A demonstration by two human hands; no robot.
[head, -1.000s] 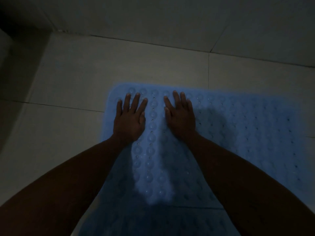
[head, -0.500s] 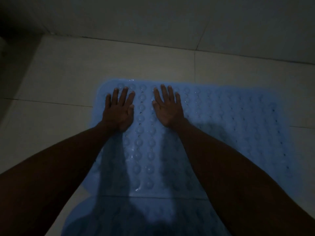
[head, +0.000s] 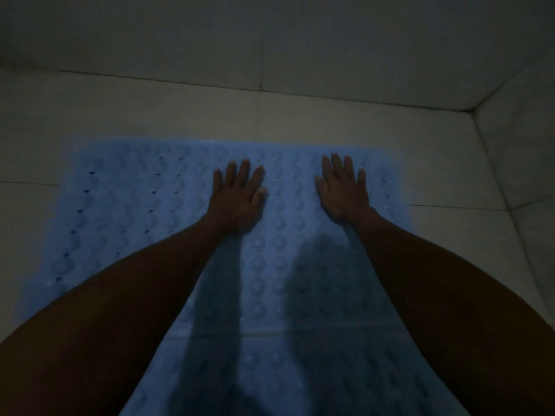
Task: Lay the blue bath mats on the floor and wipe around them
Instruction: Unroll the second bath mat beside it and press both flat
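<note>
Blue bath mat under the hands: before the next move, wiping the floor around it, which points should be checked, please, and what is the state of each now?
1. Far blue bath mat flat on the floor tiles: ok.
2. Left hand and right hand free, palms open on the mat: ok.
3. Cloth for wiping within reach: not ok, none visible.
4. Second mat meets the first along a seam: ok.
5. Floor wet or dry: cannot tell, too dark.
</note>
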